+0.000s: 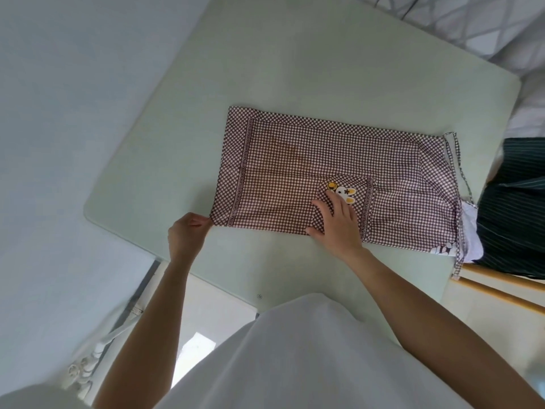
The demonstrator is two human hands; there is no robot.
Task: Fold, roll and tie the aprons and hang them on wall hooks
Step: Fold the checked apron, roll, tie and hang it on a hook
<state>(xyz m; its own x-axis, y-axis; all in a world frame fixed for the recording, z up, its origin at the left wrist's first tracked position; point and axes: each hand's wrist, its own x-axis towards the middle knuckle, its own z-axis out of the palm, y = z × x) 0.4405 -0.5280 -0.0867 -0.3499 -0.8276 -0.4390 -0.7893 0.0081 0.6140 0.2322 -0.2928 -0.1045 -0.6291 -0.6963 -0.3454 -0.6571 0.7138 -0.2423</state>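
A brown-and-white checked apron [309, 160] lies folded flat on the pale green table [265, 69], its long side running left to right. It has a pocket with a rabbit patch [343, 191]. My left hand [187, 234] pinches the apron's near left corner at the table's front. Flat on the pocket, near the front edge of the cloth, my right hand [336, 219] presses down with its fingers spread. The apron's strap [460, 178] trails off the right end, over the table edge.
A dark striped cloth [513, 202] hangs over a wooden chair [501, 290] at the right, beside the table. Patterned bedding [486, 28] lies beyond the table's far right edge. A pale wall [59, 113] runs along the left.
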